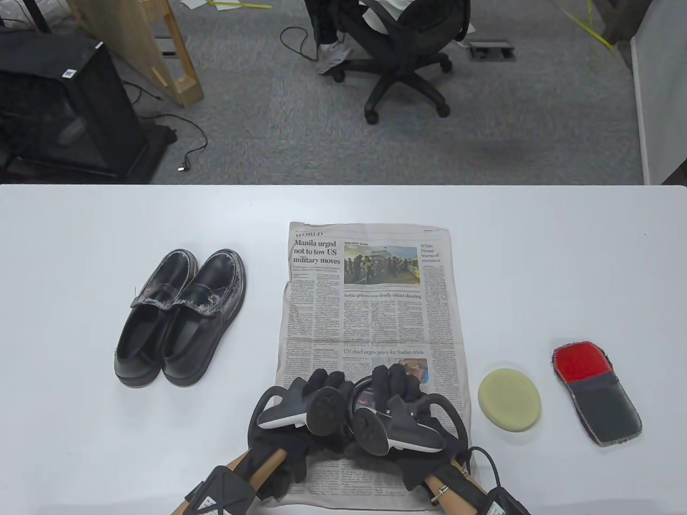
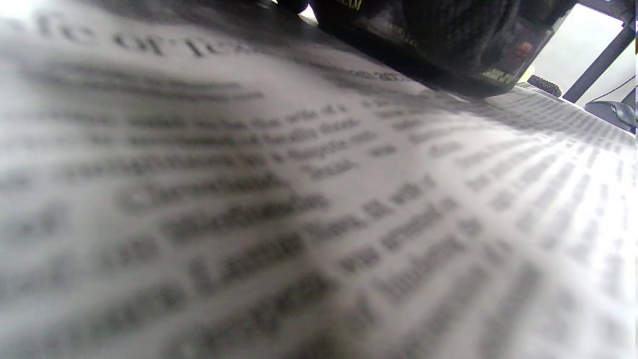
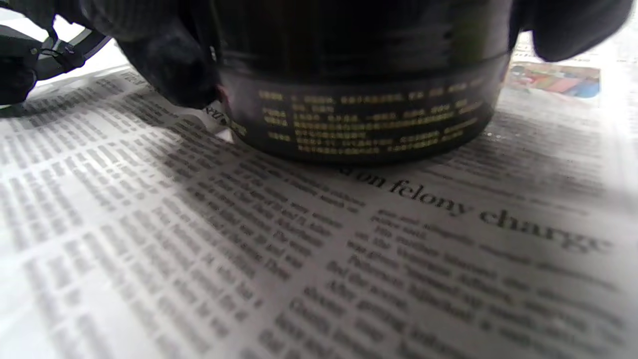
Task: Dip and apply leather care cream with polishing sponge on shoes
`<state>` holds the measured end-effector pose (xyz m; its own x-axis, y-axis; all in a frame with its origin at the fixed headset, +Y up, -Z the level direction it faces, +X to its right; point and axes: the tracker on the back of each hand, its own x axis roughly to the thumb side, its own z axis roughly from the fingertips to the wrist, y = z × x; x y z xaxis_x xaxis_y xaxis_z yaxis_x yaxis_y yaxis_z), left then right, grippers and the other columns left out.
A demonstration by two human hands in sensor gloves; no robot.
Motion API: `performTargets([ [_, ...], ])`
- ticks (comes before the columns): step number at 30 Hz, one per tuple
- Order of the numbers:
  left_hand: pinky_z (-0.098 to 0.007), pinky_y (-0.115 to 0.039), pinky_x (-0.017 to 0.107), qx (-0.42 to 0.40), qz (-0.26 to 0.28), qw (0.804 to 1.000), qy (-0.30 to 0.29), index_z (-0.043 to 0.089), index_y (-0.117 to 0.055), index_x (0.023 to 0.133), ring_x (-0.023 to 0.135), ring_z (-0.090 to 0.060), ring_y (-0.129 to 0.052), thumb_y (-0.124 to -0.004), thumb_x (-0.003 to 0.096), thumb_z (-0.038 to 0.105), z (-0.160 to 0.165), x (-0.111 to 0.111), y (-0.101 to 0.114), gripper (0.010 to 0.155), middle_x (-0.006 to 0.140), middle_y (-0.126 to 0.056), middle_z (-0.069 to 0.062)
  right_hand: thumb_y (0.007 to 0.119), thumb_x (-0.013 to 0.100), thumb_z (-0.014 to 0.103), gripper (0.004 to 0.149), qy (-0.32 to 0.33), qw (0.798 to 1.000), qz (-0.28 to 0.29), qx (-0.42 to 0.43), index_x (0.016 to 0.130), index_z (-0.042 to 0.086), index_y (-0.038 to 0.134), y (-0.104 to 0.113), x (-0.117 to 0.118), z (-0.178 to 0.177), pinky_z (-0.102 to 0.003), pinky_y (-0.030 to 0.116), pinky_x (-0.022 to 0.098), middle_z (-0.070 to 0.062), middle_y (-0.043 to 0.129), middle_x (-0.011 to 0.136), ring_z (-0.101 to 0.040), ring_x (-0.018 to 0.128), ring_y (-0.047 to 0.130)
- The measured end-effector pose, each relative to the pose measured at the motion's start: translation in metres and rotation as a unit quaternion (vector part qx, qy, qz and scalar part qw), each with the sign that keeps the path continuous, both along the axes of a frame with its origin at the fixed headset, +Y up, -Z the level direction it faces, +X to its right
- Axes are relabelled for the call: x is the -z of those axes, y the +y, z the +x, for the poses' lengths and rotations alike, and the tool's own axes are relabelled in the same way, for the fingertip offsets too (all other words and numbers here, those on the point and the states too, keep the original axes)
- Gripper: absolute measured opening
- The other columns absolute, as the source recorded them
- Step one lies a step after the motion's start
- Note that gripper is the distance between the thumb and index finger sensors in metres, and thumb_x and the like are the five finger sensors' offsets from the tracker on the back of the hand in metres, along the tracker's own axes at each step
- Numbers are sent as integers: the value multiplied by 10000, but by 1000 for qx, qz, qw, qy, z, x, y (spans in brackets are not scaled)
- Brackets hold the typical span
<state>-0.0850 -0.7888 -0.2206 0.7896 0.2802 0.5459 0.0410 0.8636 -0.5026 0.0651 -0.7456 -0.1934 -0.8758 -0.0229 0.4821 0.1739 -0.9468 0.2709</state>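
White table (image 1: 80, 225) fills the lower part of the table view, with grey carpet and one office chair (image 1: 397, 59) beyond its far edge. One newspaper (image 1: 370, 300) lies flat at the middle and serves as the landmark. Two black shoes (image 1: 180, 316) sit side by side to its left, well apart from it, toes pointing away. One round yellow polishing sponge (image 1: 509, 399) lies just right of the newspaper's near corner, and one red and grey cloth pad (image 1: 597, 392) lies further right, near the sponge but not touching it. One dark jar of care cream (image 3: 359, 94) stands on the newspaper's near part. Both hands meet there: the left hand (image 1: 311, 397) and right hand (image 1: 397, 399) wrap the jar from either side, fingers curled against its wall. Bare table lies open between newspaper and shoes, and along the far edge
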Motion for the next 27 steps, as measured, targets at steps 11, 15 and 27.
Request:
performTargets([
  [11, -679, -379, 706, -17, 71, 996, 51, 65, -316, 1212, 1053, -536, -289, -696, 519, 570, -35, 12, 29, 937, 1244, -274, -282, 635, 427, 770, 1320, -25, 996, 59, 55, 1160, -209, 138, 14, 6, 15, -742, 632, 618, -568, 315, 1067, -755, 847, 577],
  [15, -678, -391, 719, -38, 90, 992, 79, 83, -317, 1217, 1065, -526, -289, -659, 533, 582, -52, 14, 39, 912, 1254, -275, -268, 637, 436, 766, 1302, -112, 985, 114, 71, 1168, -198, 156, 39, 29, 49, -746, 630, 619, -568, 313, 1072, -761, 849, 575],
  [27, -688, -365, 745, -39, 117, 986, 109, 127, -273, 1230, 1099, -487, -225, -552, 544, 642, -78, 21, 47, 902, 1279, -222, -222, 646, 420, 761, 1284, -410, 906, 98, -38, 1178, -140, 134, 26, 140, 169, -724, 611, 674, -522, 276, 1109, -734, 908, 534],
])
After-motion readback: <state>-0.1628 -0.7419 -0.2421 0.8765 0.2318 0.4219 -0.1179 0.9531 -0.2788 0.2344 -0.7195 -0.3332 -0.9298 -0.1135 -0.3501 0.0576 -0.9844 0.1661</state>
